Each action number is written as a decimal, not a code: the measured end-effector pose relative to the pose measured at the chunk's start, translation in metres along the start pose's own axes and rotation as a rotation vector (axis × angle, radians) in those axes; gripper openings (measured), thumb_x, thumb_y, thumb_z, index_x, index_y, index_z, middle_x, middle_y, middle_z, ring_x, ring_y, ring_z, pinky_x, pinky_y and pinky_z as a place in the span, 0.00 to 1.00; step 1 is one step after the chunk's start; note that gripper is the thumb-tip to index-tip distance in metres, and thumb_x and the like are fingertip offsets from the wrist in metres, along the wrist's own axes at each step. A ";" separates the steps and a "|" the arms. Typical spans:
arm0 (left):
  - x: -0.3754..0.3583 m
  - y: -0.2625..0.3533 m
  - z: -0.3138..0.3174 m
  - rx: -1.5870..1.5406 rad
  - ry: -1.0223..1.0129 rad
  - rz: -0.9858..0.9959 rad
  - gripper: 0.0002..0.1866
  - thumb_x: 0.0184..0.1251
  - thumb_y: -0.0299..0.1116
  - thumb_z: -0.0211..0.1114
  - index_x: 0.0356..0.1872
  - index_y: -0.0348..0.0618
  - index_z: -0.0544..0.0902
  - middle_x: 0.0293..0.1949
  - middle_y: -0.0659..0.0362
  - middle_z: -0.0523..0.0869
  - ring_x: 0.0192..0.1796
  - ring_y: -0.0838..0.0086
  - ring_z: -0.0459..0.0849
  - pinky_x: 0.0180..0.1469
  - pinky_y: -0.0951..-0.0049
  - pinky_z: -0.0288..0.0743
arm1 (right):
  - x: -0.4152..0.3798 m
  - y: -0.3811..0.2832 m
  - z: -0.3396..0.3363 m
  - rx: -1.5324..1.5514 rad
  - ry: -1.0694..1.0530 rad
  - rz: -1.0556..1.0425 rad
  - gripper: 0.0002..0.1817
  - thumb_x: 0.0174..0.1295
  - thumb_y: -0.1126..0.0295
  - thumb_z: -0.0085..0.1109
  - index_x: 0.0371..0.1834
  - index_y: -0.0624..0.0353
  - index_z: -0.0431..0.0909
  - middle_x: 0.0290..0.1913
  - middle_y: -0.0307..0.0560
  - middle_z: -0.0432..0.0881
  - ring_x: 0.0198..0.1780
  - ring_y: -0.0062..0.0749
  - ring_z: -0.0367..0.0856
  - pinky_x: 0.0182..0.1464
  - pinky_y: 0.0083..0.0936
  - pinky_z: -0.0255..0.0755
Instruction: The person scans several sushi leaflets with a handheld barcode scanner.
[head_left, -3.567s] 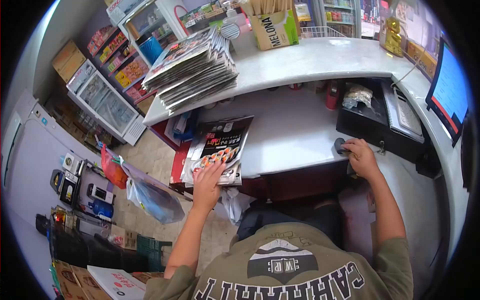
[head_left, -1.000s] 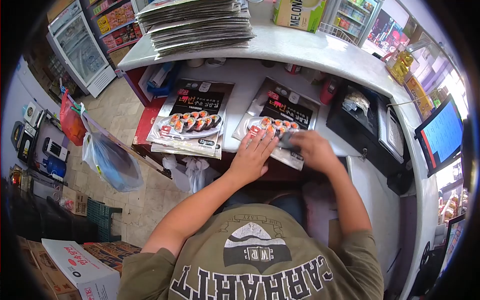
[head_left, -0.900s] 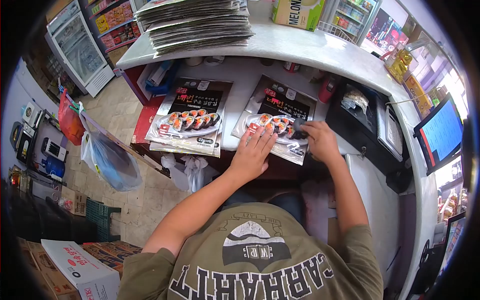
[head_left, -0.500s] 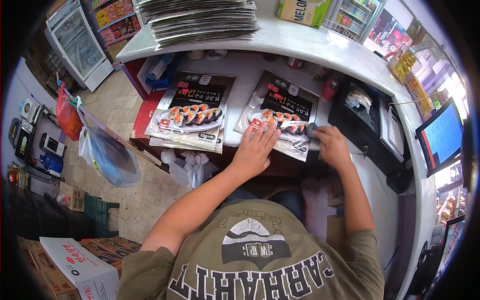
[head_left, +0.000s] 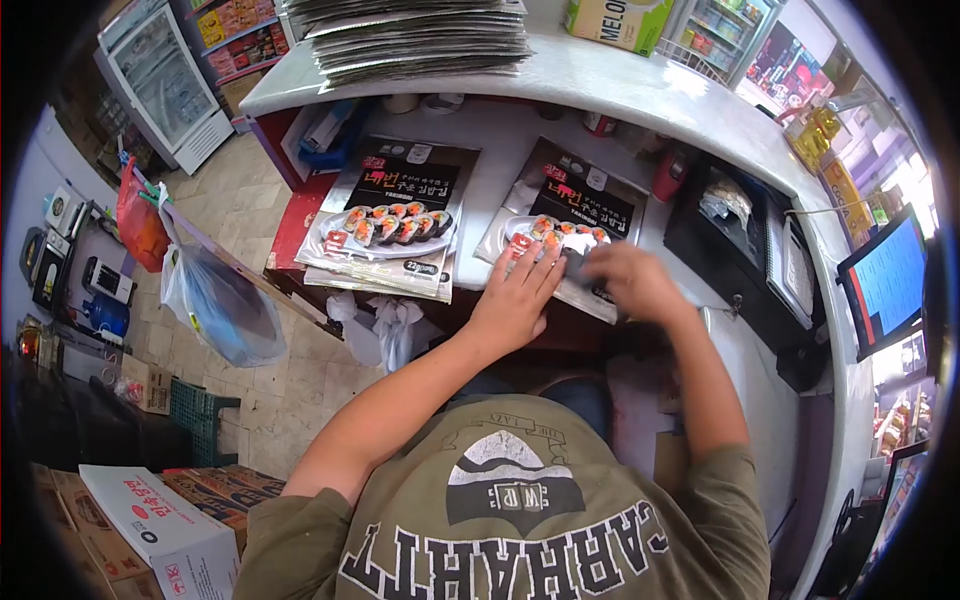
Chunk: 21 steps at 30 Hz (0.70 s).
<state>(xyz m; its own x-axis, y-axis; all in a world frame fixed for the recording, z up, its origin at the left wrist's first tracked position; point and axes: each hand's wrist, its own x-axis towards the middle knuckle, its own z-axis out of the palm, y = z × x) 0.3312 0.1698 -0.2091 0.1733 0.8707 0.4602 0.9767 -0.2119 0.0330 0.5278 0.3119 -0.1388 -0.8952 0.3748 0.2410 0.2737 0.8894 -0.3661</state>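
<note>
My left hand [head_left: 515, 298] lies spread and flat on the lower left part of a seaweed packet [head_left: 575, 195] with a picture of sushi rolls. Over the packet's lower right part, my right hand [head_left: 637, 285] is closed on a small dark object [head_left: 576, 266], which is blurred by motion and touches or hovers just over the print. Left of it, more packets [head_left: 395, 200] of the same design lie in a small pile on the lower counter, touched by neither hand.
A tall stack of packets [head_left: 420, 40] and a green carton [head_left: 615, 22] stand on the upper counter [head_left: 700, 95]. A black cash drawer [head_left: 735, 240] and a monitor [head_left: 885, 280] are at the right. Plastic bags [head_left: 215, 300] hang at the left.
My right hand has moved left over the packet with the dark object. My left hand stays flat on the packet. The whole view has shifted slightly.
</note>
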 end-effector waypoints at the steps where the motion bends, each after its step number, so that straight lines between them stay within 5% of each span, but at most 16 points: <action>1: 0.000 0.000 0.001 -0.006 0.019 0.004 0.48 0.47 0.43 0.72 0.73 0.44 0.64 0.74 0.53 0.63 0.77 0.59 0.57 0.75 0.48 0.48 | 0.006 0.021 -0.001 -0.204 0.105 0.038 0.16 0.53 0.78 0.53 0.42 0.54 0.87 0.51 0.46 0.84 0.54 0.45 0.79 0.59 0.35 0.75; 4: 0.000 0.000 0.003 -0.019 0.025 0.000 0.48 0.46 0.43 0.73 0.73 0.44 0.64 0.74 0.53 0.63 0.77 0.59 0.57 0.75 0.47 0.48 | 0.026 0.035 -0.005 -0.385 0.196 0.282 0.16 0.53 0.77 0.54 0.42 0.54 0.87 0.51 0.47 0.84 0.53 0.46 0.80 0.57 0.36 0.76; 8: 0.001 -0.001 0.001 -0.004 -0.050 -0.017 0.49 0.46 0.44 0.73 0.73 0.45 0.63 0.75 0.53 0.62 0.77 0.59 0.57 0.75 0.47 0.47 | 0.034 -0.001 0.008 -0.125 0.025 -0.088 0.17 0.52 0.75 0.55 0.44 0.52 0.87 0.53 0.47 0.83 0.53 0.47 0.80 0.58 0.38 0.75; 12: -0.001 0.000 0.002 -0.049 0.024 0.003 0.48 0.47 0.44 0.73 0.73 0.44 0.64 0.75 0.52 0.62 0.77 0.57 0.58 0.76 0.47 0.46 | 0.049 0.050 -0.005 -0.398 0.181 0.418 0.17 0.55 0.72 0.53 0.45 0.55 0.86 0.52 0.51 0.84 0.54 0.48 0.80 0.58 0.40 0.75; 14: -0.002 0.000 0.001 -0.053 0.036 0.001 0.47 0.47 0.43 0.72 0.72 0.44 0.65 0.74 0.52 0.64 0.76 0.58 0.59 0.75 0.48 0.48 | 0.047 0.043 0.005 -0.415 0.150 0.366 0.16 0.55 0.72 0.53 0.45 0.55 0.87 0.52 0.52 0.84 0.53 0.49 0.80 0.57 0.40 0.75; 16: -0.003 0.000 0.002 -0.071 0.040 -0.003 0.47 0.46 0.44 0.73 0.72 0.46 0.65 0.73 0.53 0.65 0.76 0.58 0.60 0.75 0.48 0.48 | 0.048 0.013 0.018 -0.195 0.104 0.000 0.16 0.54 0.74 0.54 0.44 0.55 0.86 0.52 0.49 0.84 0.54 0.48 0.80 0.59 0.39 0.74; 18: -0.004 -0.003 0.008 -0.083 0.048 -0.008 0.47 0.46 0.44 0.74 0.72 0.47 0.66 0.73 0.54 0.66 0.76 0.59 0.60 0.75 0.49 0.49 | 0.051 -0.002 0.012 -0.091 -0.003 -0.090 0.16 0.54 0.74 0.54 0.45 0.55 0.86 0.53 0.48 0.84 0.56 0.47 0.79 0.60 0.38 0.74; 20: -0.010 -0.007 0.018 -0.131 0.157 0.056 0.46 0.46 0.44 0.73 0.71 0.49 0.67 0.72 0.56 0.68 0.75 0.61 0.63 0.74 0.49 0.50 | 0.061 0.041 0.010 -0.051 0.054 -0.008 0.17 0.55 0.73 0.54 0.47 0.54 0.86 0.53 0.47 0.83 0.57 0.47 0.79 0.60 0.37 0.74; 21: -0.010 -0.007 0.020 -0.126 0.176 0.052 0.45 0.46 0.44 0.73 0.71 0.50 0.68 0.71 0.57 0.69 0.74 0.63 0.64 0.72 0.51 0.52 | 0.066 0.051 0.002 -0.200 0.120 0.205 0.17 0.56 0.72 0.54 0.47 0.53 0.86 0.53 0.49 0.83 0.55 0.48 0.80 0.58 0.38 0.75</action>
<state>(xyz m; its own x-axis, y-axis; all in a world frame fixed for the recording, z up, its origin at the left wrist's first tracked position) 0.3251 0.1711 -0.2313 0.1879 0.7683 0.6119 0.9416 -0.3181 0.1102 0.4817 0.3812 -0.1433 -0.7698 0.5691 0.2889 0.5185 0.8216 -0.2369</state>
